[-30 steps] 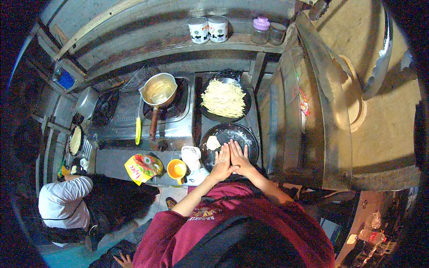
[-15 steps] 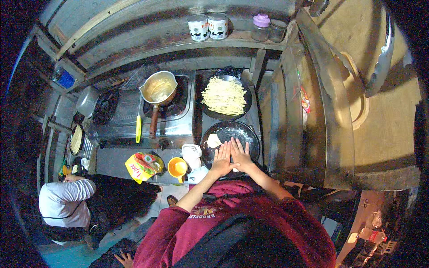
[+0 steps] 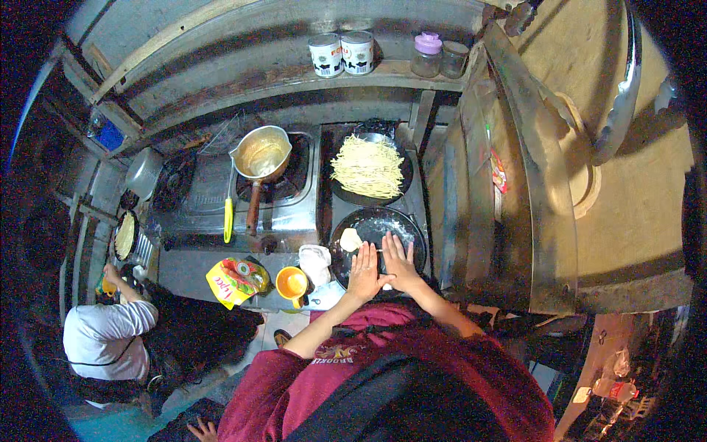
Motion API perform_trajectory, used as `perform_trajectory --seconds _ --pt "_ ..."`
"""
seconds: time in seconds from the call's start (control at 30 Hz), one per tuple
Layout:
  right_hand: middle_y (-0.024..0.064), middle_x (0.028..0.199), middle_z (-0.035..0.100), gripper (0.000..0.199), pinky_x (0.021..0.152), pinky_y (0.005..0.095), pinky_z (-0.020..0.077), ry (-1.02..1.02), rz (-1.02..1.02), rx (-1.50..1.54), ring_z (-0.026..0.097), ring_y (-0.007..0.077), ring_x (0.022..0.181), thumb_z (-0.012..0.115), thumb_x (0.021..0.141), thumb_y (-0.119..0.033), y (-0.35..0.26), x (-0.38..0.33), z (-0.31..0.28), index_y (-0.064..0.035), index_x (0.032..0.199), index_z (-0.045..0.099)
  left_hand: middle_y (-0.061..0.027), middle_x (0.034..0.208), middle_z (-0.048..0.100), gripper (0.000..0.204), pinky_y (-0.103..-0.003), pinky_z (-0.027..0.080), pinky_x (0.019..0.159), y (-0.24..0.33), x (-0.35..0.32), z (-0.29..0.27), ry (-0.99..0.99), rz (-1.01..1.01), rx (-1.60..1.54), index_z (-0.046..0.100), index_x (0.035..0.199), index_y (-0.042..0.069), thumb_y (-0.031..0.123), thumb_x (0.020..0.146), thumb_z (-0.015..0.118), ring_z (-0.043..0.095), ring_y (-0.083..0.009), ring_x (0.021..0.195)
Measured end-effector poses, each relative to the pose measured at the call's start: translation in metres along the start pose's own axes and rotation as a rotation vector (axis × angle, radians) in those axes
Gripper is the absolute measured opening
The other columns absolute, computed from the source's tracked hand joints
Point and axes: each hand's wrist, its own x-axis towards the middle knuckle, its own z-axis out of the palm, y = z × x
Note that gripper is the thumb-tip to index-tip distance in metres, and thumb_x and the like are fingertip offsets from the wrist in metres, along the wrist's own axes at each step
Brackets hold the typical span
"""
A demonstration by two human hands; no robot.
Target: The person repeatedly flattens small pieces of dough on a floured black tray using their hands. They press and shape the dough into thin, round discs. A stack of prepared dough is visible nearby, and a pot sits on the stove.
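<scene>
By the desk's front edge, left hand and right hand lie flat, gripping nothing visible, over the black pan; even pressure seems best.

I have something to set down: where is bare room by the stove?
The grey counter left of the yellow pouch, before the stove, looks bare; so does its metal panel left of the saucepan. Crowded: from that pouch past the orange cup and white cloth to the black pan, under the left hand and right hand.
</scene>
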Motion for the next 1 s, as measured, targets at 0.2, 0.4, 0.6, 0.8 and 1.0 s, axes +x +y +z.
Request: perform_trajectory --seconds 0.2,0.4,0.6,0.8,1.0 --pt "0.0156 0.146 0.002 0.083 0.102 0.0599 0.0039 -0.192 -0.064 -0.114 0.005 0.0313 0.135 0.052 0.077 -0.034 -0.002 0.001 0.022 -0.0035 0.14 0.007 -0.0273 0.142 0.001 0.104 -0.057 0.006 0.103 -0.001 0.002 0.005 -0.081 0.157 -0.015 -0.001 0.137 -0.004 0.067 0.074 0.041 0.003 -0.0391 0.133" --pt "0.0143 0.146 0.0 0.083 0.102 0.0599 0.0059 -0.288 -0.029 -0.211 0.005 0.0312 0.135 0.055 0.076 -0.032 -0.005 -0.002 0.01 -0.0034 0.14 0.01 -0.0223 0.144 0.0 0.108 -0.057 0.001 0.103 -0.011 -0.007 0.011 -0.256 0.112 0.064 0.0 0.138 -0.003 0.074 0.071 0.037 0.002 -0.0354 0.134" --pt "0.0114 0.147 0.005 0.075 0.103 0.0601 0.0061 -0.163 0.036 -0.131 0.008 0.0302 0.135 0.051 0.078 -0.028 0.002 0.007 0.01 -0.0042 0.139 0.014 -0.0206 0.144 0.008 0.108 -0.053 0.007 0.105 -0.014 0.009 0.015 -0.106 0.107 0.14 0.007 0.138 -0.002 0.075 0.069 0.037 0.01 -0.0344 0.134" --pt "0.0136 0.147 0.003 0.086 0.103 0.0592 0.002 -0.326 0.088 -0.321 0.007 0.0302 0.135 0.055 0.075 -0.04 -0.011 -0.009 0.004 -0.0038 0.139 0.01 -0.0216 0.144 0.005 0.107 -0.051 0.007 0.106 -0.014 -0.007 0.009 -0.181 0.109 0.096 0.008 0.138 -0.001 0.073 0.069 0.041 0.007 -0.0349 0.134" --pt "0.0151 0.146 0.004 0.091 0.103 0.0588 0.0055 -0.125 0.08 -0.151 0.008 0.031 0.135 0.059 0.072 -0.038 0.006 0.005 0.008 -0.0006 0.139 0.009 -0.0226 0.144 0.005 0.105 -0.05 0.01 0.106 -0.013 0.014 0.008 -0.109 0.073 0.062 0.009 0.137 -0.003 0.07 0.071 0.044 0.007 -0.0353 0.134"
